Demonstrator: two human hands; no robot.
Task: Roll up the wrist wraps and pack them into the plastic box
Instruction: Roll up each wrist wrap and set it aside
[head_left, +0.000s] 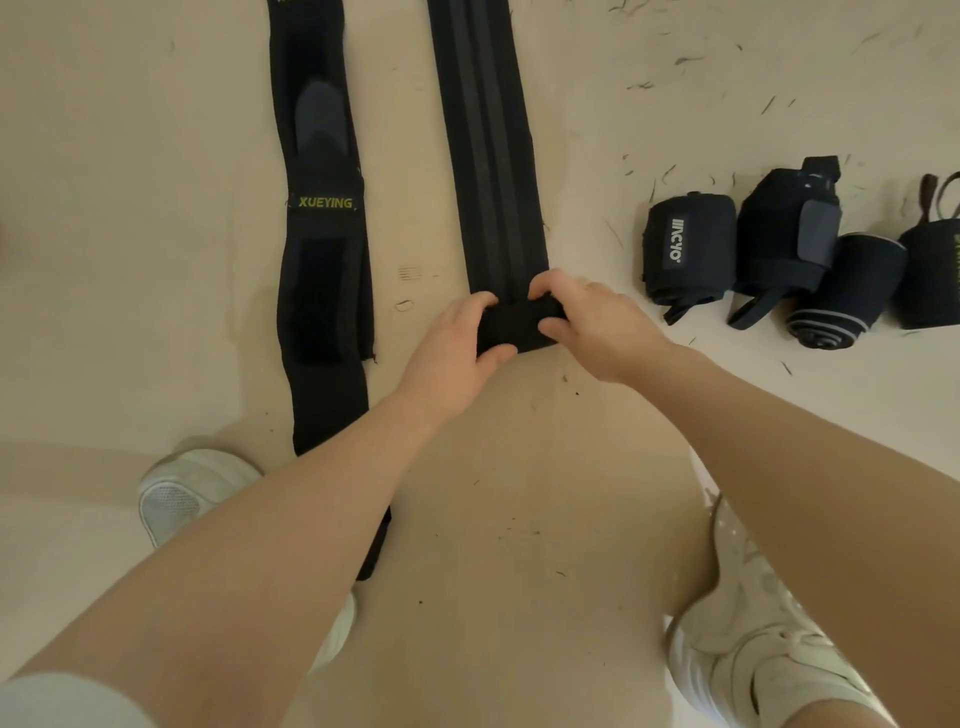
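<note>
Both hands on the near end of the striped wrist wrap (488, 156); left hand (457, 353) and right hand (597, 327) pinching the small started roll (519, 327) between thumbs and curled fingers, one at each end. Rest of the strap lying flat on the floor (623, 104), running straight away from the grip — so rolling forward along that long axis looks like the move; neither hand nearer. Flat XUEYING wrap (324, 234) just left; finished rolls (691, 249) off right; no plastic box in view.
</note>
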